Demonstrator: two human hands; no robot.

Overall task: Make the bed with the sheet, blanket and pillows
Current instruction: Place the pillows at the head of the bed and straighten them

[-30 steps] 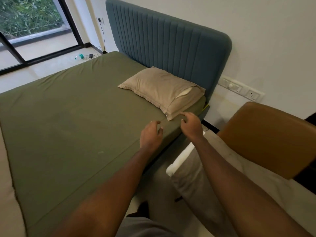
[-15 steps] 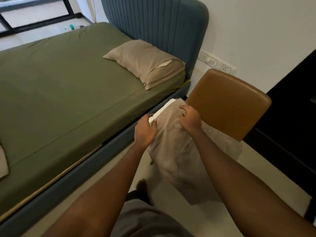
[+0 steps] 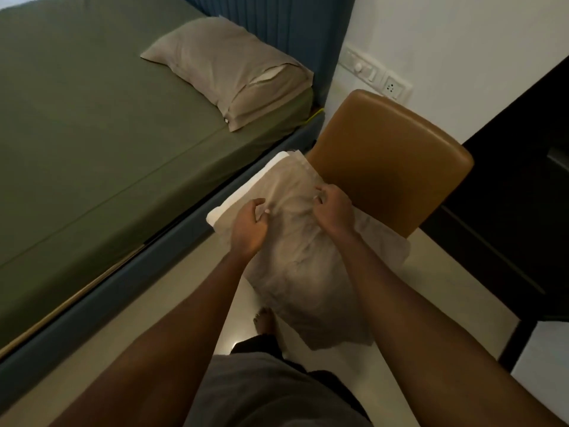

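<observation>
A second pillow point(image 3: 295, 254) in a beige case, its white inner showing at the open end, lies on the brown chair point(image 3: 394, 161) beside the bed. My left hand point(image 3: 249, 224) and my right hand point(image 3: 334, 211) both pinch the beige case near the top of that pillow. On the bed, a green sheet point(image 3: 92, 124) covers the mattress. One beige pillow point(image 3: 234, 75) lies at the head of the bed against the blue headboard point(image 3: 277, 20).
The blue bed frame point(image 3: 172, 245) runs diagonally on my left. A dark cabinet point(image 3: 517, 192) stands to the right behind the chair. Wall sockets point(image 3: 378, 75) sit above the chair. My bare foot point(image 3: 264, 322) stands on the pale floor between bed and chair.
My hands left the bed edge and took hold of the pillow on the chair. The view has swung down and right, away from the bed.
</observation>
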